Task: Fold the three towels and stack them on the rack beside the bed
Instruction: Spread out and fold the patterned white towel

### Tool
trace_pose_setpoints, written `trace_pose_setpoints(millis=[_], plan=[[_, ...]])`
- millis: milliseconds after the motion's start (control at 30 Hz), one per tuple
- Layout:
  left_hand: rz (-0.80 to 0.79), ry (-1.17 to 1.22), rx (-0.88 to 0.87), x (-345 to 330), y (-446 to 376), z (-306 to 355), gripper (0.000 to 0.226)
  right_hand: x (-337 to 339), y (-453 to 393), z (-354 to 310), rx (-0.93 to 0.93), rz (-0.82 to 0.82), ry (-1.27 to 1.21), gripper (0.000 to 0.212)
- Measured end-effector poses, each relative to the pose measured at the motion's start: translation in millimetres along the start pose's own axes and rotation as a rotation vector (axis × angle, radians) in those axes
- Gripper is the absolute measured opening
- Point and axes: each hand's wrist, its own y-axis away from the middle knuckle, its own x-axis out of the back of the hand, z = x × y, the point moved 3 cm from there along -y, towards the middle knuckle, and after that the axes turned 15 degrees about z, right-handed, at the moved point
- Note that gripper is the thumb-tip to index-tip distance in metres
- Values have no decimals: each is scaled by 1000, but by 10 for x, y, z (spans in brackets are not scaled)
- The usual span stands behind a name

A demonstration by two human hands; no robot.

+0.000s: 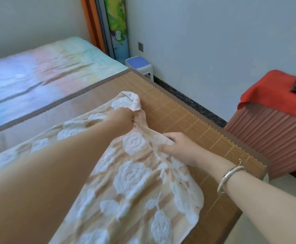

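From the head camera I see a big towel [135,175] lying on the bamboo mat [187,124] that covers this end of the bed. The towel is soft and fluffy, peach with bumpy white roses. Its long way runs from the near left toward the far right corner of the mat. Its far end is bunched up and wrinkled.

My left hand [124,117] reaches far out and pinches the towel near its far end, fingers curled into the cloth. My right hand [179,147] grips a fold at the towel's right edge, close to the mat's right edge. A silver bracelet [230,176] sits on that wrist.

The mat is made of thin, hard strips with a brown border. Past it, the bed has a smooth pastel sheet [38,71]. Beside the bed stands a ribbed box with a red cloth [270,92] on top.
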Motion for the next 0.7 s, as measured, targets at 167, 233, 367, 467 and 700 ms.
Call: trace_pose_setpoints(millis=[167, 233, 367, 467, 700], plan=[[-99, 690, 394, 731, 954, -1287, 33, -1186, 628, -1022, 79, -155, -2, 34], [-66, 904, 475, 1081, 1473, -1861, 26, -1736, 958, -1430, 100, -208, 0, 42], [13, 1007, 500, 1677, 2598, -2955, 34, -2869, 1644, -2096, 164, -313, -41, 18], [87, 993, 562, 1955, 3616, -3978, 26, -3970, 2295, -2568, 243, -388, -3, 20], [144, 1027, 820, 1966, 5369, -5685, 46, -5866, 3329, -3054, 249, -607, 28, 26]])
